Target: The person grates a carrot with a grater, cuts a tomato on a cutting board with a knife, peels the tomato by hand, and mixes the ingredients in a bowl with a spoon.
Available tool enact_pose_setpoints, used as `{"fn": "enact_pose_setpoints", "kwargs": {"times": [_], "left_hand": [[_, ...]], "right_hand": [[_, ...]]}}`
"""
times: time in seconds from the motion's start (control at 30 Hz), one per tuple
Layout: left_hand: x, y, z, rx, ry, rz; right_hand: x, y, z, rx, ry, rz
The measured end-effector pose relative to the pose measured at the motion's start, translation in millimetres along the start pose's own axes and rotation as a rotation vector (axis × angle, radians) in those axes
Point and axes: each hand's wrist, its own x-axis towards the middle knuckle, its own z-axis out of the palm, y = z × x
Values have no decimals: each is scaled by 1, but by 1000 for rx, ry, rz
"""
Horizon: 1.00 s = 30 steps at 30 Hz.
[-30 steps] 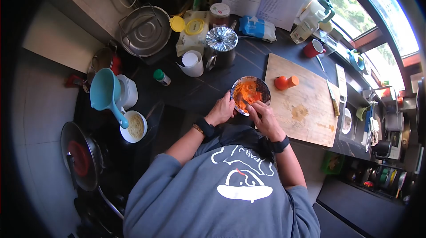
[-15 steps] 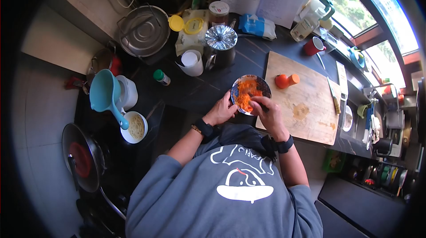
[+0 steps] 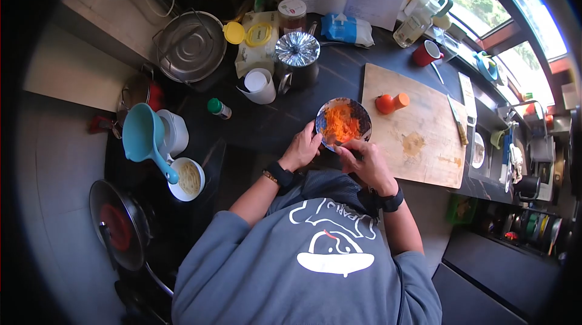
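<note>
Right hand (image 3: 368, 166) moved to near side of bowl (image 3: 364, 119) (we can't tell its grip); left hand (image 3: 301, 148) grips its left rim.

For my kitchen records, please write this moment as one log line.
left hand: against round patterned bowl; right hand: at near rim, grip unclear; contents: orange shreds; beside bowl: rectangular wooden board bearing round red tomato

The left hand (image 3: 302, 148) is holding the bowl (image 3: 364, 120) on its left, and the right hand (image 3: 368, 164) is staying at its near edge. Carrot bits (image 3: 341, 124) are lying inside. On the right, the board (image 3: 418, 164) is lying flat — the tomato (image 3: 384, 104) and carrot chunk (image 3: 401, 101) are sitting on it, side by side. The pot (image 3: 298, 76) is standing behind the bowl, to the left.
</note>
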Motion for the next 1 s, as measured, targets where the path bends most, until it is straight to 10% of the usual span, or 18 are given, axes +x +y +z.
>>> {"fn": "enact_pose_setpoints", "kwargs": {"times": [0.33, 0.5, 0.73, 0.8, 1.0], "left_hand": [[-5, 9, -10, -144, -126, -83], [-5, 19, -6, -136, -62, -124], [-2, 49, 0, 418, 49, 175], [8, 30, 1, 557, 185, 626], [-6, 23, -30, 475, 105, 628]], "right_hand": [[-1, 8, -3, 145, 33, 158], [16, 44, 7, 57, 294, -94], [1, 18, -8, -34, 110, 20], [9, 35, -2, -77, 130, -47], [-2, 22, -20, -22, 164, -19]]}}
